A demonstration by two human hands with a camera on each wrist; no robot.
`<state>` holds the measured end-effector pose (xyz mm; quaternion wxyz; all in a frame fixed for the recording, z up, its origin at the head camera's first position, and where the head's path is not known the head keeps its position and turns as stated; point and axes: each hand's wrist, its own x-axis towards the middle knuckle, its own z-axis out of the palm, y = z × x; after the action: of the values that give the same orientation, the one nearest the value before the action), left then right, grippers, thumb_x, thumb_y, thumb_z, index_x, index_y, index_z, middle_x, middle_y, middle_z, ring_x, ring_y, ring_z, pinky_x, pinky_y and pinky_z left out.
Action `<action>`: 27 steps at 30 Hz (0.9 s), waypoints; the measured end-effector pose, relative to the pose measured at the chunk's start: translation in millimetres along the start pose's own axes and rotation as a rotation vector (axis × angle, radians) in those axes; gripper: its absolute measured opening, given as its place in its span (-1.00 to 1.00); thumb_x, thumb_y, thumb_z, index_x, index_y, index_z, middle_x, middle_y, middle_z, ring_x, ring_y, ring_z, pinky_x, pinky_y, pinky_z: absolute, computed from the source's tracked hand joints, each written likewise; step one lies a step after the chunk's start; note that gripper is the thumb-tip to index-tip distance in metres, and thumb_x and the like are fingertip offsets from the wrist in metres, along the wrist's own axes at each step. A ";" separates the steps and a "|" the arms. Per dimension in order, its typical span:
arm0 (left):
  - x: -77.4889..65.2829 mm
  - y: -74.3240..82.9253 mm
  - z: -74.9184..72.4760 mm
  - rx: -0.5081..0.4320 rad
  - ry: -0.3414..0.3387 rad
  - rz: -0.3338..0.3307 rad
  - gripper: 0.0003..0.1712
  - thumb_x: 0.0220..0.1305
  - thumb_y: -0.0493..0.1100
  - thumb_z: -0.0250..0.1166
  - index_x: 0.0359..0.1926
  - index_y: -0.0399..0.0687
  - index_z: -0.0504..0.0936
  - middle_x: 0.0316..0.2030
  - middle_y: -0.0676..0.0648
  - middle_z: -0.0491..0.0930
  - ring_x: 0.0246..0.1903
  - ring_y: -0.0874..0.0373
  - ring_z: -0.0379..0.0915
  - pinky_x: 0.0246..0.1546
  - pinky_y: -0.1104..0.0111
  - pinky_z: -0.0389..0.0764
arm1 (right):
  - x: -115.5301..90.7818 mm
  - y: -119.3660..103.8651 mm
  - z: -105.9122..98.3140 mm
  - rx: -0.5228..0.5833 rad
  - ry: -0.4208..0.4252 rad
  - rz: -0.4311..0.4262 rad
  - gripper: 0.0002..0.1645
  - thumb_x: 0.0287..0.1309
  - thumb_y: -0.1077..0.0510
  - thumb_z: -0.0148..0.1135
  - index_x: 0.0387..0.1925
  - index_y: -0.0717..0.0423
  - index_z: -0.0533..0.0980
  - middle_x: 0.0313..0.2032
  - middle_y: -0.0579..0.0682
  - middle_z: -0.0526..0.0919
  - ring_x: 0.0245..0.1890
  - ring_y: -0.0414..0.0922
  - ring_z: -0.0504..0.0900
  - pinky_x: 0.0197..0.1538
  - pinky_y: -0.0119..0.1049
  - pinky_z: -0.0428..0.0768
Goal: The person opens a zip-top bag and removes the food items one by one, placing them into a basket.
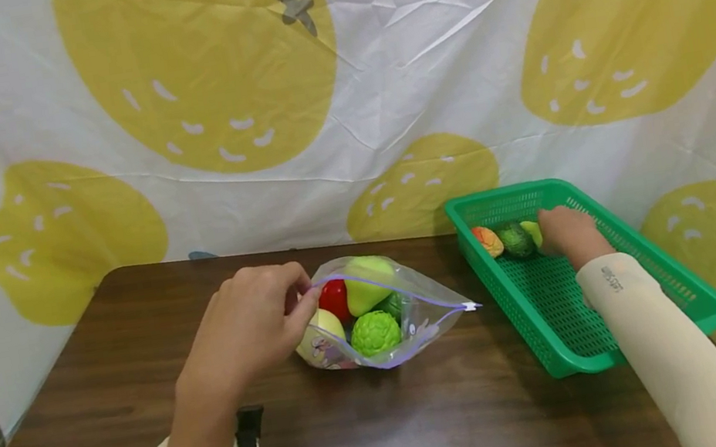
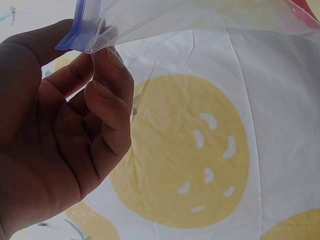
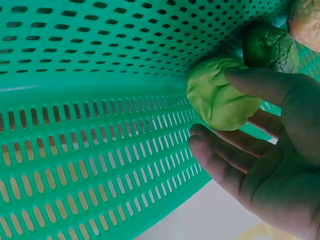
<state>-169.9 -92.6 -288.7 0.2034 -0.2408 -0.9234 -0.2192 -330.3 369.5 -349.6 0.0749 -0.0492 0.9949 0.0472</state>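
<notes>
My left hand (image 1: 248, 331) pinches the left corner of the rim of a clear zip bag (image 1: 430, 321) between thumb and fingertips; in the left wrist view the purple zip strip (image 2: 80, 25) shows at the thumb. Through the wide mouth appear a knobbly green toy vegetable (image 1: 375, 332), a yellow-green pear-shaped toy (image 1: 364, 285), a red piece (image 1: 333, 299) and a cream-coloured one (image 1: 325, 326). Inside the green basket (image 1: 632, 353), my right hand (image 3: 265, 145) grips a light green toy cabbage (image 3: 215, 97), thumb over it and fingers beneath.
Beside the cabbage in the basket lie a dark green toy vegetable (image 1: 515, 239) and an orange-red wrinkled piece (image 1: 489, 241). Bag and basket stand on a dark wooden table (image 1: 107, 412). Behind hangs a white cloth (image 1: 374, 57) with yellow lemon prints.
</notes>
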 end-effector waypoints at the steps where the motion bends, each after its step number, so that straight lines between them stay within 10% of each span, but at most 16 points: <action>1: 0.1 0.1 0.1 0.003 0.003 0.001 -0.87 0.20 -0.14 0.34 -0.45 -0.06 0.71 -0.68 0.05 0.52 -0.63 0.15 0.36 -0.64 0.29 0.40 | -0.2 0.0 -0.2 -0.003 -0.002 -0.001 -0.60 0.22 0.30 0.16 0.03 0.52 0.42 -0.20 0.48 0.60 -0.23 0.32 0.59 -0.23 0.28 0.62; 16: 2.2 1.3 1.9 0.000 -0.004 0.003 -0.86 0.20 -0.13 0.34 -0.44 -0.06 0.71 -0.67 0.05 0.52 -0.63 0.14 0.37 -0.64 0.29 0.41 | -9.7 -4.9 -12.9 0.023 -0.062 0.031 -0.23 0.25 0.30 0.15 0.37 0.59 0.09 0.16 0.66 0.36 0.06 0.49 0.41 0.00 0.38 0.51; 27: 5.9 0.3 4.3 -0.010 -0.016 0.005 -0.87 0.20 -0.13 0.33 -0.42 -0.08 0.71 -0.66 0.04 0.54 -0.64 0.15 0.37 -0.64 0.30 0.41 | -23.2 -47.5 -63.6 -0.051 0.007 -0.043 -0.17 0.24 0.19 0.22 0.40 0.49 0.11 0.25 0.59 0.31 0.16 0.44 0.35 0.06 0.34 0.49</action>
<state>-175.6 -88.1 -289.3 0.1952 -0.2459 -0.9233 -0.2214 -311.7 318.1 -287.5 0.0714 -0.0725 0.9923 0.0709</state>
